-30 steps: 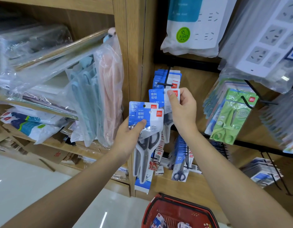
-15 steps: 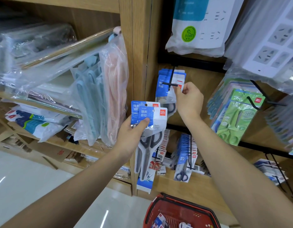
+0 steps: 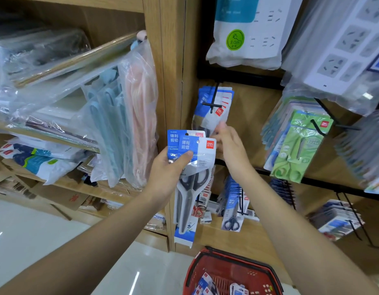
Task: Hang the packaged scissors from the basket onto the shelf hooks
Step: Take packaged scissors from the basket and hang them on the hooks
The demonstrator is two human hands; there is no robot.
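My left hand (image 3: 169,169) grips two packaged scissors (image 3: 195,158), blue-and-white cards with grey-handled blades hanging below. My right hand (image 3: 230,143) is blurred just right of them, its fingers stretched towards the front pack's top right corner and holding nothing. Above it, a black shelf hook (image 3: 214,103) carries several of the same scissor packs (image 3: 221,111). The red basket (image 3: 207,255) sits on the floor at the bottom of the view, with more blue packs (image 3: 205,284) inside.
Green scissor packs (image 3: 297,150) hang on a hook to the right. Bagged power strips (image 3: 248,28) hang above. Small scissors (image 3: 233,211) hang on a lower hook. Left of the wooden post (image 3: 173,60), bagged hangers (image 3: 137,116) stick out from a shelf.
My right hand lifted one pack onto the hook, let it go, and dropped back down towards the packs in my left hand. My left hand kept its two packs.
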